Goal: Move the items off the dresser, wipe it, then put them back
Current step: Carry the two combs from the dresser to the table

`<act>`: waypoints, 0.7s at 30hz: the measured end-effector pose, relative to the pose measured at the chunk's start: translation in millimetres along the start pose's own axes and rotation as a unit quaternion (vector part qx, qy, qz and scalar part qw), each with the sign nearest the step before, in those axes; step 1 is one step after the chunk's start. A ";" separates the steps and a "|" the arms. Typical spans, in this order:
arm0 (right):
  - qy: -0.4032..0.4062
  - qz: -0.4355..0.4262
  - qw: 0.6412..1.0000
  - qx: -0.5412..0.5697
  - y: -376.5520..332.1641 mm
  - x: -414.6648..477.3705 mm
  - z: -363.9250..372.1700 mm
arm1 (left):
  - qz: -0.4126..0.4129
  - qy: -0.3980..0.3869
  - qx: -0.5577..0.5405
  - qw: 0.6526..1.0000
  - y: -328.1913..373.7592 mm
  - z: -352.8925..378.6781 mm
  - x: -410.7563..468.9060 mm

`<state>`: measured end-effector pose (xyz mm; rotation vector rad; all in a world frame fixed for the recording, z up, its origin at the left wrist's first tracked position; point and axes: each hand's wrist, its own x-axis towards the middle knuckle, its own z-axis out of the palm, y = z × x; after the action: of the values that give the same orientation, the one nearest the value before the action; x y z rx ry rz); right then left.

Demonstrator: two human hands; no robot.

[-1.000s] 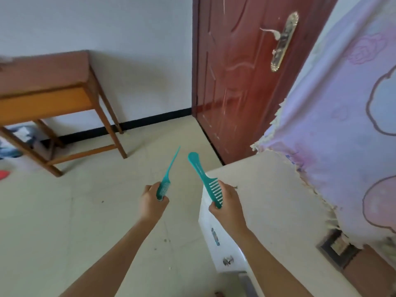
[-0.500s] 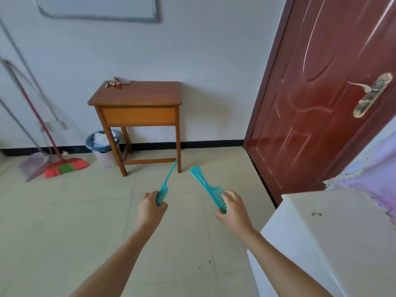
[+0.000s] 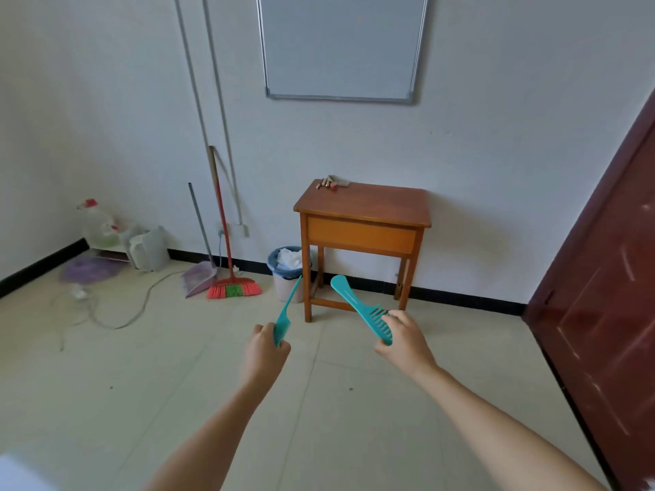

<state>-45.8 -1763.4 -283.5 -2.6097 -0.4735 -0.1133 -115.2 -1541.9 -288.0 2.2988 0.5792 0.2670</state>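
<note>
In the middle of the view, above the pale tiled floor (image 3: 149, 402), two bare arms reach forward. The left hand (image 3: 264, 352) holds a teal tail comb (image 3: 283, 324). Its grip is clamped on the toothed end, and the thin pointed tail rises toward 1 o'clock. The right hand (image 3: 406, 343) holds a teal wide-tooth comb (image 3: 352, 299). Its grip is clamped on the toothed part, and the broad handle points toward 11 o'clock. The two combs do not touch, and their free ends lean toward each other.

At 12 o'clock from the hands, a small wooden bench (image 3: 361, 207) stands against the white wall. Some small items (image 3: 331, 182) lie at its far left corner, too small to name. Just beside the bench, at its 9 o'clock, stands a waste bin (image 3: 287, 278) with a blue rim and white paper inside. Farther toward 9 o'clock, a red broom (image 3: 232, 287) and a dustpan (image 3: 200, 281) lean on the wall. A whiteboard (image 3: 342, 47) hangs on the wall at 12 o'clock above the bench. A dark red door (image 3: 602, 295) fills the 3 o'clock edge.
</note>
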 end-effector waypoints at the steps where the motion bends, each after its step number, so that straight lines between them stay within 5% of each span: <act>1: 0.000 -0.004 1.000 -0.001 -2.7 12.5 1.8 | 0.008 0.005 0.010 1.000 0.1 -2.7 11.0; 14: 0.004 -0.033 0.999 0.042 4.3 223.8 33.6 | 0.071 0.031 0.150 0.986 23.0 -2.2 219.6; 21: -0.041 -0.057 0.997 0.043 -6.7 317.3 71.4 | 0.038 0.031 0.109 0.993 -11.9 -4.0 298.5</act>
<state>248.7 -1625.5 -291.9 -2.5091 -0.6424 -0.0236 141.1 -1388.5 -287.7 2.5351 0.5774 0.3263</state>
